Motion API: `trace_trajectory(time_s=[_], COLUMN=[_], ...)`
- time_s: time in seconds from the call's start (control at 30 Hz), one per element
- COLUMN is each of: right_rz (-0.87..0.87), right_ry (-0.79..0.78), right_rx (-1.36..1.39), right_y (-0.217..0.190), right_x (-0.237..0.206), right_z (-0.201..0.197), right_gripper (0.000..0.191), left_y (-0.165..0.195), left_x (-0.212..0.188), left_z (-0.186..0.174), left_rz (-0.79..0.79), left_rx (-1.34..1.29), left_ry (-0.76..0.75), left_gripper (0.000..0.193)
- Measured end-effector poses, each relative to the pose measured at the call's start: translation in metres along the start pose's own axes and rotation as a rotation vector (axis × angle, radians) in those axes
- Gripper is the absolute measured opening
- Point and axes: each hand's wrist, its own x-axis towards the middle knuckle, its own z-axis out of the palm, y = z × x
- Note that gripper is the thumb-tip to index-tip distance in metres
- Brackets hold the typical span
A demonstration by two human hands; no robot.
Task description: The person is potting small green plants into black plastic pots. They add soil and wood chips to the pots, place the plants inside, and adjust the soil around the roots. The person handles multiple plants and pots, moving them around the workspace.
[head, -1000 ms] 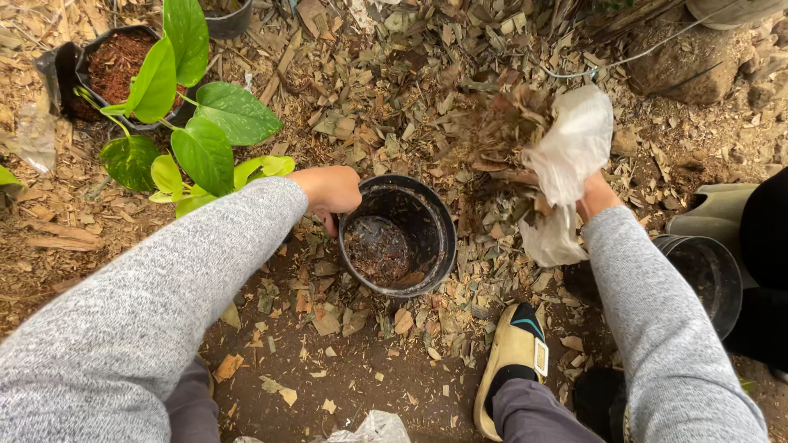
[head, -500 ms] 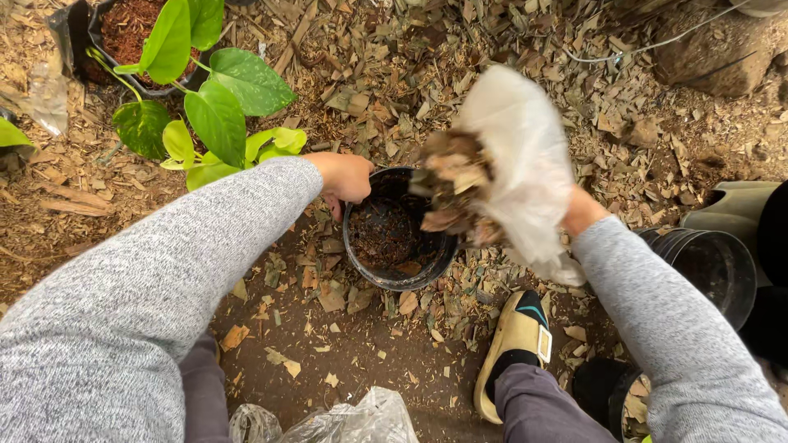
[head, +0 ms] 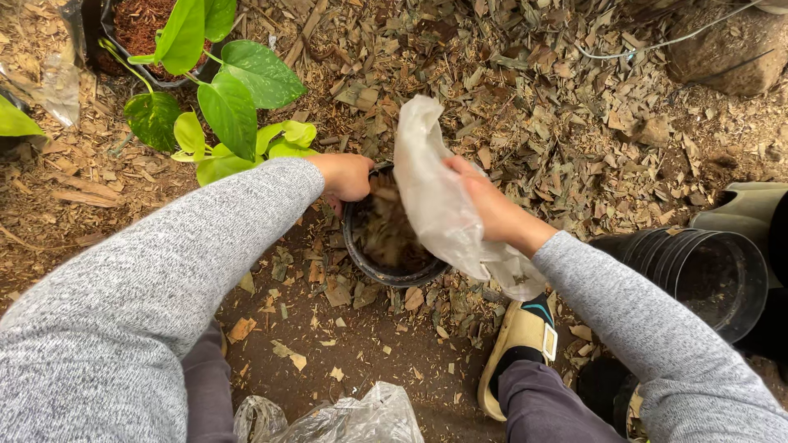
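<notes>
At ten to eleven o'clock a leafy green plant (head: 217,98) grows from a dark pot of reddish mulch (head: 135,29). Dry leaves and wood chips (head: 525,90) litter the ground across twelve. A grey stone (head: 722,49) sits at one o'clock. Stacked black pots (head: 698,275) lie tipped at four. A crumpled clear plastic bag (head: 345,418) rests at six, beside what seems a tan sandal (head: 517,349).
</notes>
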Motion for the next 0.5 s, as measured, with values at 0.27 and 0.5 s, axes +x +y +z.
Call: trace_trajectory(time_s=[0.27, 0.5], right_rz=[0.124, 0.142], right_ry=[0.057, 0.368], right_rx=[0.624, 0.99], right_y=[0.025, 0.042], right_x=[-0.007, -0.027], right_z=[-0.02, -0.063], right_gripper=[0.071, 0.068], left_y=[0.003, 0.01], left_x=[-0.025, -0.04], left_z=[0.02, 0.097], left_rz=[0.143, 0.683], left_rx=[0.408, 0.85], left_ry=[0.294, 0.499], left_gripper=[0.062, 0.056])
